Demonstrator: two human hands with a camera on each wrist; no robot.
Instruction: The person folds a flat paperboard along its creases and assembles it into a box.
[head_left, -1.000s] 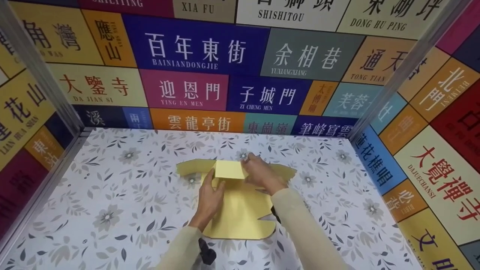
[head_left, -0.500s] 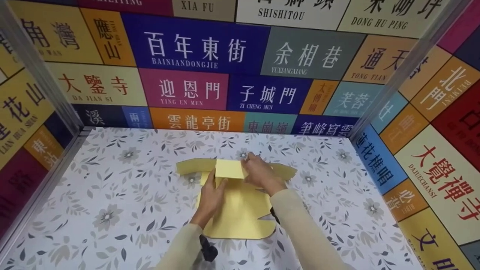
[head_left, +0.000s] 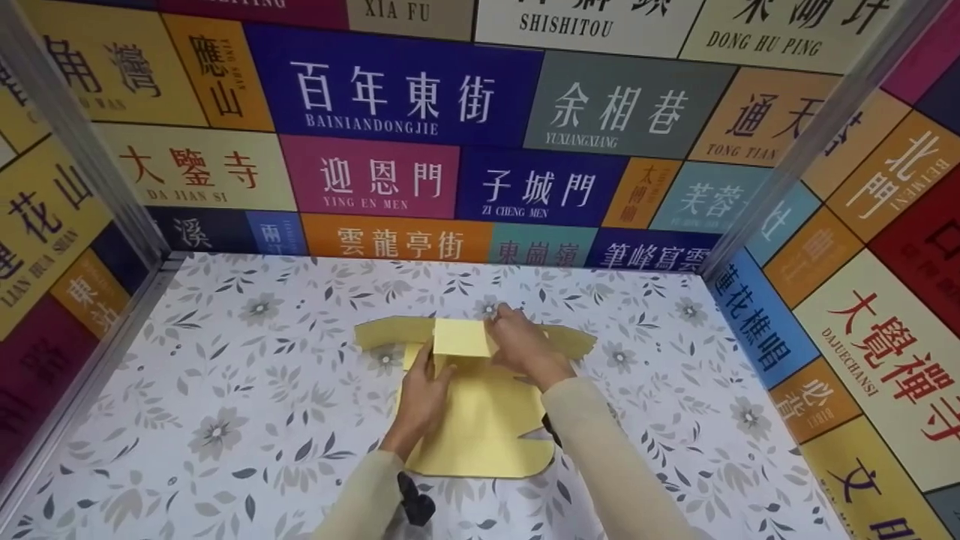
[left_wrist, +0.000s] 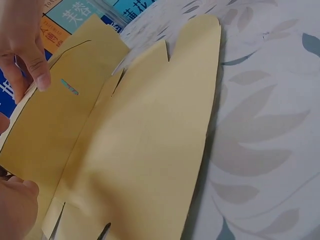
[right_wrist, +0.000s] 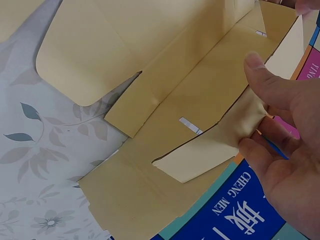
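While the folded flap (head_left: 460, 337) at the far end of the yellow cardboard (head_left: 480, 427) is pinched at its right by the right hand (head_left: 525, 345) and, though partly hidden, apparently gripped at its left by the left hand (head_left: 420, 401), it is best creased evenly from both ends. The cardboard is laid mid-table on the floral surface (head_left: 187, 337), before the sign-covered wall (head_left: 397, 82); the splayed side wings (head_left: 394, 332) should be kept clear of the fold.
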